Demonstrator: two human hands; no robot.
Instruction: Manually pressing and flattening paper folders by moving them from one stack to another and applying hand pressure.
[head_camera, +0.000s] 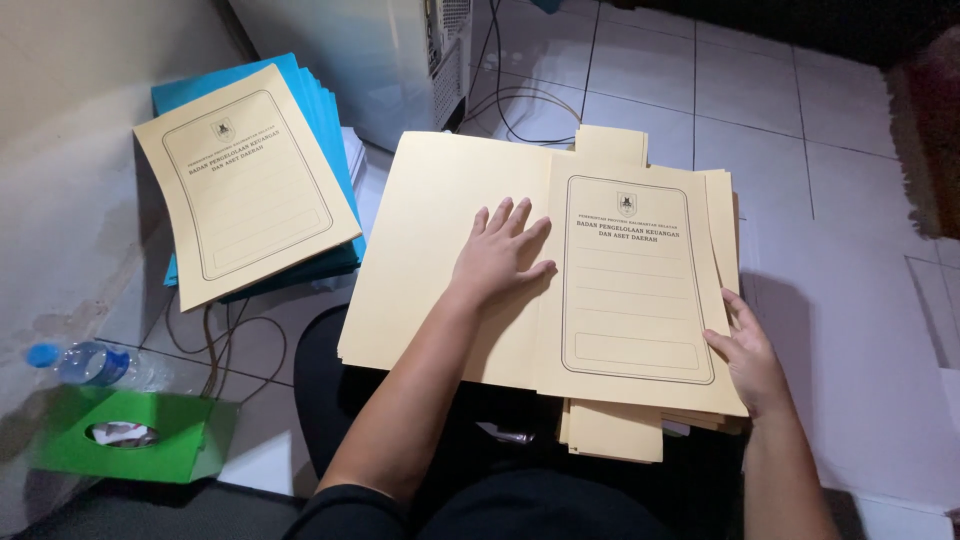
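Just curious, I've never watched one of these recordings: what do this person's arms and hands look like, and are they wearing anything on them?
Both are bare: the left hand and right hand show no gloves, rings, watch or bracelets. The forearms are uncovered too. Dark, apparently black clothing shows only at the bottom edge, near the upper arms.

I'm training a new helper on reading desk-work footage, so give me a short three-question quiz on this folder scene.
1. True or false: the left hand lies flat on the open cream folder.
2. What does the right hand touch? A) the water bottle B) the right edge of the cream folder stack C) the green tissue box
3. What colour are the folders under the single cream folder at the upper left?

Key: 1 true; 2 B; 3 blue.
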